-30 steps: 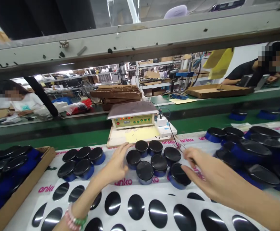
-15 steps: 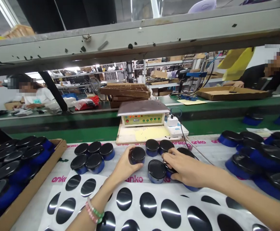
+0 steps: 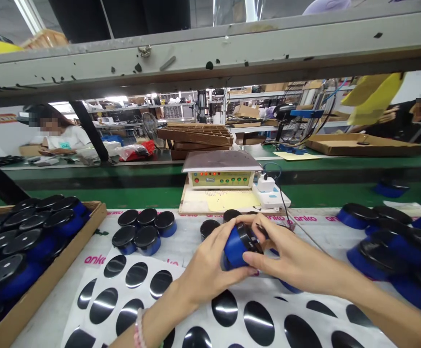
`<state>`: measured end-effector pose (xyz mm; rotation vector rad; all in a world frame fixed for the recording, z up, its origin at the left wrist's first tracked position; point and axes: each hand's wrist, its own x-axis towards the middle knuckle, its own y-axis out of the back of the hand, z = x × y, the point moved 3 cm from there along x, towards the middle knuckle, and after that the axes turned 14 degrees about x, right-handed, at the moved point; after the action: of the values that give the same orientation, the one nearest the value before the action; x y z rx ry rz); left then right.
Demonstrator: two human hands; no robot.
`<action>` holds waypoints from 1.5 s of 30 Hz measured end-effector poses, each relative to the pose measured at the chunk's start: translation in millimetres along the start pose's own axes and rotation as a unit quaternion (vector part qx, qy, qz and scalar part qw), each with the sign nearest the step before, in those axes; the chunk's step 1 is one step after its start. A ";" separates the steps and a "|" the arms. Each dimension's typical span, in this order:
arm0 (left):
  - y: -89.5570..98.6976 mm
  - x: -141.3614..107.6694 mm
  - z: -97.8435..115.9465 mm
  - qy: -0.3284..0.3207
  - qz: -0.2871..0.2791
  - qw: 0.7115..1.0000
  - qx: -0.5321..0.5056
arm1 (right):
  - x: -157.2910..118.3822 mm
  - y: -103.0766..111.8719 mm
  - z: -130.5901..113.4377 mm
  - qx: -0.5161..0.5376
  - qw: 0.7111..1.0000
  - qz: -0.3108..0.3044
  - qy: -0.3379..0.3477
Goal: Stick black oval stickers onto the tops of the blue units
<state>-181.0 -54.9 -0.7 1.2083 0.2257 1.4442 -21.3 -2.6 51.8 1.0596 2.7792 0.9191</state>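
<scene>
A round blue unit with a black top (image 3: 236, 247) is tilted between my two hands above the bench. My left hand (image 3: 210, 258) wraps its left side, with the thumb underneath. On the right, my right hand (image 3: 275, 244) grips the black end with fingers and thumb. Behind my hands stand several more of these units, one of them a black-topped unit (image 3: 209, 229), partly hidden by my fingers. Another group, with a unit (image 3: 147, 239) at its front, stands to the left. Sheets of round black stickers (image 3: 225, 307) lie under my wrists.
A cardboard box (image 3: 96, 217) full of blue units is at the left. More blue units (image 3: 377, 251) are piled at the right. A control box with lit buttons (image 3: 221, 179) and a white power strip (image 3: 273, 197) sit ahead. A shelf beam (image 3: 203, 63) crosses above.
My left hand has let go of a unit on the bench and moved right. Both hands now hold one blue unit, raised and tilted. The view has shifted slightly.
</scene>
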 end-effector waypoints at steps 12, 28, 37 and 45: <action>30.3 -10.5 12.8 0.097 -0.017 0.995 0.023 | 19.8 -26.6 -12.9 -0.002 0.999 -0.020 0.026; 26.8 -47.2 -62.1 0.164 -0.003 0.936 0.310 | 8.9 -38.8 42.7 -0.274 0.958 -0.077 -0.046; -27.8 -4.3 -48.1 0.130 -0.120 0.984 0.030 | 3.3 -17.7 45.5 -0.370 0.922 0.010 -0.116; -39.7 -21.2 -48.7 0.123 -0.121 0.980 -0.103 | 68.2 1.0 51.9 -0.342 0.938 -0.010 -0.059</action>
<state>-197.6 -36.8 -62.3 0.8046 0.3708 1.3626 -61.4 66.8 21.5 0.9097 2.0821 1.5817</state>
